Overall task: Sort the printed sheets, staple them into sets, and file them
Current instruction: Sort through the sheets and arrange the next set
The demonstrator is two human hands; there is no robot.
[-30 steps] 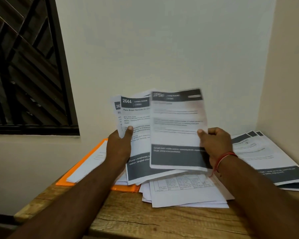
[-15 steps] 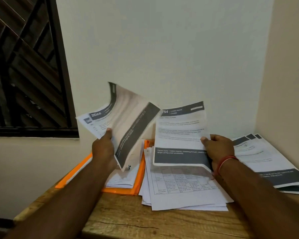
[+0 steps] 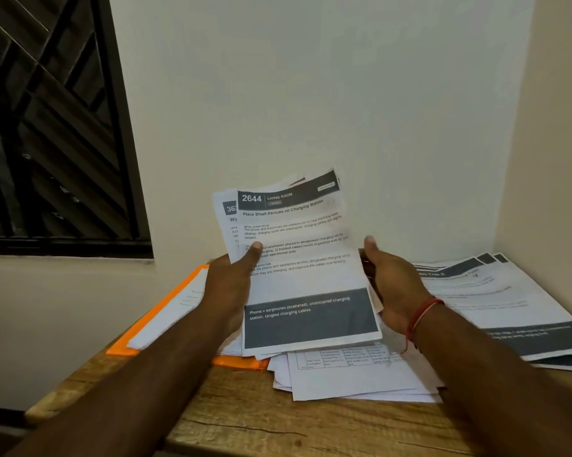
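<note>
Swung back from 10 o'clock to the centre, the left hand point(image 3: 232, 285) grips the fanned sheets point(image 3: 298, 258) upright, thumb on sheet 2644. The right hand point(image 3: 393, 288) no longer carries its single sheet and stands at their 3 o'clock edge, thumb raised; whether it grips, I cannot tell. On the wooden table point(image 3: 278, 430) the loose pile point(image 3: 350, 377) lies nearest at 6 o'clock, the orange folder point(image 3: 238, 361) at 8, the banded stack point(image 3: 495, 291) farther at 3. Sorting continues, I judge; stapling and filing remain.

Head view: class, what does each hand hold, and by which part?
The left hand pinches the fanned sheets by their left edge, thumb on the front. The right hand lies at their right edge; whether it grips cannot be told.
</note>
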